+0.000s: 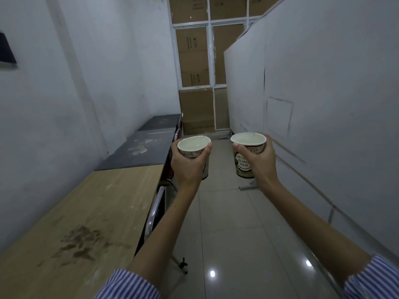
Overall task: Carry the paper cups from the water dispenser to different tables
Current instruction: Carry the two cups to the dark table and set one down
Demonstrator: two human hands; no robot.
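Paper walls dent easily, so the fingers should clasp lightly: the left hand (186,164) wraps the left cup (193,145), the right hand (258,160) wraps the right cup (248,147), both upright and full-looking. Keep them level; the wooden table (71,223) lies left of the cups.

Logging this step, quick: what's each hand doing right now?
Left hand: closed around the left paper cup.
Right hand: closed around the right paper cup.
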